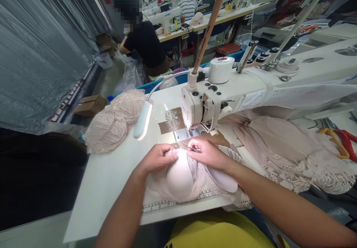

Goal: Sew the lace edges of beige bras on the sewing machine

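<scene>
A beige lace bra with moulded cups (pixel 180 177) lies on the white sewing table (pixel 111 181) just in front of the sewing machine's needle area (pixel 195 130). My left hand (pixel 157 158) pinches the top edge of the cup, fingers curled onto the fabric. My right hand (pixel 205 153) presses on the lace beside it and grips a small thin metal tool (pixel 192 148), whose tip points left toward the cup edge. Both hands sit a little short of the presser foot.
A white sewing machine (pixel 251 88) spans the right. A gooseneck lamp (pixel 142 120) shines on the work. Piles of beige lace pieces lie at left (pixel 114 121) and right (pixel 292 151). Red and yellow scissors (pixel 340 142) lie far right. Other people sit at machines behind.
</scene>
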Demonstrator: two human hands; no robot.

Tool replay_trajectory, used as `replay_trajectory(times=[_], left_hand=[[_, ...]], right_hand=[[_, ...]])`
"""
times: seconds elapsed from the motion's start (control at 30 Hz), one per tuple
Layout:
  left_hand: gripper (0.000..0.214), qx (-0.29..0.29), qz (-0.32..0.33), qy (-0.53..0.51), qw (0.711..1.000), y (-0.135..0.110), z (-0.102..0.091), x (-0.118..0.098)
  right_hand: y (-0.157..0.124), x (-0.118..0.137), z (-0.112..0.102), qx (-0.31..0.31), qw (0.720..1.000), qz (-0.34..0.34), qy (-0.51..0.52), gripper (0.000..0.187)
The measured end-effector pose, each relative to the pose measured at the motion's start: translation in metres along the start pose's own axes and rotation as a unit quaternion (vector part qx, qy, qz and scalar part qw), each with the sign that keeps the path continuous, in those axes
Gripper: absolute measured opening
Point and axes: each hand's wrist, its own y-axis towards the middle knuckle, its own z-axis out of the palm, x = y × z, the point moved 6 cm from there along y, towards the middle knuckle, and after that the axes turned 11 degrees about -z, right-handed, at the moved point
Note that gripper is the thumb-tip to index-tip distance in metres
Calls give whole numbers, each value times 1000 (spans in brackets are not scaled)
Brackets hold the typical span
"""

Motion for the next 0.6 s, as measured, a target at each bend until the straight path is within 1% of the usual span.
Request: replay_trajectory(times=[0.07,0.1,0.13,0.2,0.27,0.3,0.33,0.37,0.4,0.47,0.5,0.53,0.6], left_hand=[[29,-26,-15,36,999,2,-7,4],[27,-48,-21,56,997,3,-12,5],[25,-74,-21,78,994,5,-17,4],[20,-148,7,134,980,7,-26,-5],[17,-244,59,204,946,3,-29,-22],[21,-286,82,236,925,-1,-27,-31],[26,-315,98,261,907,-6,-22,-39],[31,-325,106,281,897,-9,-14,-44],[34,-313,109,300,895,-11,-3,-47],[38,-249,108,346,898,-9,23,-47],[39,-219,107,374,895,-7,34,-45],[40,-197,106,403,888,-4,43,-43],[41,-173,111,447,871,5,52,-38]], right_hand=[[-1,-6,-8,-23,997,12,-67,9],[-2,-9,-12,-23,995,20,-100,9],[-3,-11,-15,-13,991,26,-129,9],[-5,-12,-20,23,985,26,-170,8],[-7,-11,-26,53,980,24,-191,8],[-8,-11,-29,58,978,27,-199,9],[-9,-10,-34,56,976,32,-207,12],[-10,-11,-38,47,974,39,-217,16],[-10,-11,-42,35,972,43,-229,22],[-10,-12,-48,12,967,34,-253,31],[-9,-12,-48,5,965,18,-261,32],[-9,-12,-48,1,963,0,-269,30],[-9,-11,-44,5,958,-40,-284,21]])
